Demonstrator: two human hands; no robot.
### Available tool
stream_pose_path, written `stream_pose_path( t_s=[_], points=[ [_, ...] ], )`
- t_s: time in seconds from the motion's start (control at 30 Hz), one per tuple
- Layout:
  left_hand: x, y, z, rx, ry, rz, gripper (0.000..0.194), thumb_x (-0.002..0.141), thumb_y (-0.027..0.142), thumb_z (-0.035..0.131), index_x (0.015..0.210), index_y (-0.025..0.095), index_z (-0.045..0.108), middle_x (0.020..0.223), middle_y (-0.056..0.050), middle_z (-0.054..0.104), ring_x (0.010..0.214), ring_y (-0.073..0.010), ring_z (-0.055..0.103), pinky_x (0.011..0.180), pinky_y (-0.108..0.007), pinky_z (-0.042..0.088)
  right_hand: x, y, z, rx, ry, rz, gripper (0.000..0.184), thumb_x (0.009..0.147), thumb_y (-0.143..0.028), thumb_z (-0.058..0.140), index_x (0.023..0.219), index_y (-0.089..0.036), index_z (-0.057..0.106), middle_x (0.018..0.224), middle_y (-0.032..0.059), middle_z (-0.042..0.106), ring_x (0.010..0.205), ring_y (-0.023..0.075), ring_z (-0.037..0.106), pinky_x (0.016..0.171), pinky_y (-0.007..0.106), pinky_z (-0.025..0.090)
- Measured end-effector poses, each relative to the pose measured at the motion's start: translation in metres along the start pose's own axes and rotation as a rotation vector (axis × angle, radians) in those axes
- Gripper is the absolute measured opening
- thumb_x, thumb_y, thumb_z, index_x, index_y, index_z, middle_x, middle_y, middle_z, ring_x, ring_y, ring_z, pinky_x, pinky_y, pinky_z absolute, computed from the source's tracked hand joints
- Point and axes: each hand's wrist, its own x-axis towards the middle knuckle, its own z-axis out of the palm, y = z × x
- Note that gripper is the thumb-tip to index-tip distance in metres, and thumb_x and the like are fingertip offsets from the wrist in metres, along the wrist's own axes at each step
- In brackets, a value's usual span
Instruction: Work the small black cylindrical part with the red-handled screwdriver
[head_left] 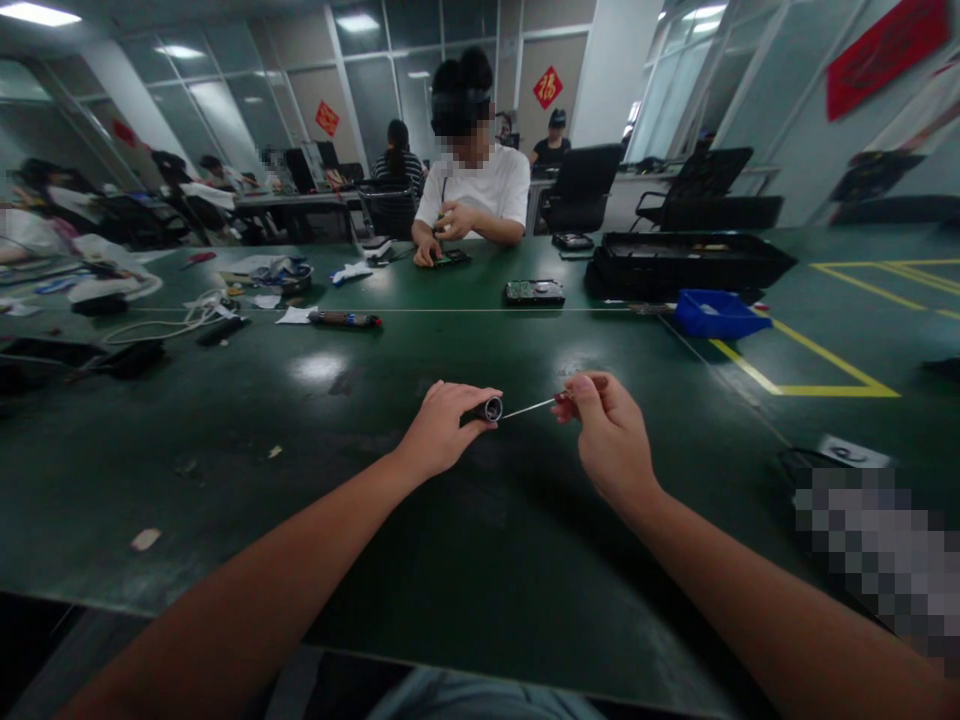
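Note:
Between the fingers and thumb of my left hand (442, 425) is a small black cylinder (493, 409), its round, silver-rimmed end turned toward me and to the right. My right hand (611, 435) is closed on a tool with a thin metal shaft (531, 407). Something reddish shows at my right fingertips, but most of the handle is hidden. The shaft slants down to the left, and its tip is close beside the cylinder's rim; whether they touch I cannot tell. Both hands are above the green tabletop (480, 570).
Across the table a person (480, 180) handles a small dark part. Further off lie a hard drive (534, 292), a long black tray (682, 265), a blue bin (716, 315), a dark pen-shaped tool (345, 319) and a white cable (169, 325). A blurred-out object (885, 540) lies at right.

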Motion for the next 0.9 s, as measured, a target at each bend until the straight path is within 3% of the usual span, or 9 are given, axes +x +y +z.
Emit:
stream_pose_path(
  t_s=[0.2,0.5,0.63,0.77,0.9],
  points=[
    [0.0001,0.0019,-0.0026,0.009,-0.019,0.01,0.036,0.091,0.029,0.067,0.127,0.03,0.064,0.126,-0.004,0.068,0.12,-0.0241,0.058,0.112,-0.054,0.031,-0.0021,-0.0028,0.0005,-0.021,-0.036,-0.096,0.021,0.1,-0.04,0.05,0.099,-0.021,0.06,0.084,0.0028,0.068,0.076,0.0178,0.066,0.073,0.036,0.053],
    [0.0001,0.0004,-0.0037,0.062,-0.019,-0.024,0.035,0.089,0.028,0.068,0.124,0.03,0.066,0.124,-0.004,0.068,0.12,-0.0254,0.057,0.114,-0.056,0.025,-0.0026,-0.0082,-0.0015,-0.218,-0.077,-0.143,0.021,0.1,-0.037,0.047,0.093,-0.021,0.058,0.076,0.0023,0.067,0.07,0.0179,0.065,0.069,0.034,0.049],
    [0.0012,0.0006,-0.0048,0.036,-0.024,-0.029,0.035,0.088,0.03,0.069,0.123,0.029,0.067,0.123,-0.005,0.069,0.118,-0.0261,0.059,0.112,-0.055,0.031,-0.0026,-0.0078,-0.0016,-0.298,-0.086,-0.166,0.021,0.1,-0.036,0.046,0.093,-0.021,0.058,0.076,0.0029,0.068,0.071,0.0186,0.066,0.068,0.033,0.047],
    [0.0009,0.003,-0.0047,-0.091,0.051,-0.071,0.035,0.085,0.029,0.073,0.119,0.024,0.067,0.124,-0.006,0.068,0.119,-0.0253,0.059,0.109,-0.048,0.038,-0.002,-0.0059,-0.002,-0.331,-0.074,-0.174,0.021,0.101,-0.037,0.046,0.094,-0.021,0.058,0.076,0.0029,0.069,0.071,0.019,0.067,0.069,0.034,0.048],
    [0.0008,0.0012,-0.0002,-0.383,0.155,-0.182,0.04,0.087,0.028,0.07,0.125,0.021,0.06,0.125,-0.009,0.066,0.116,-0.0234,0.061,0.105,-0.042,0.045,-0.0015,-0.0041,-0.0027,-0.313,-0.076,-0.17,0.022,0.101,-0.038,0.046,0.096,-0.021,0.059,0.078,0.0035,0.069,0.072,0.0196,0.068,0.07,0.034,0.049]
  ],
)
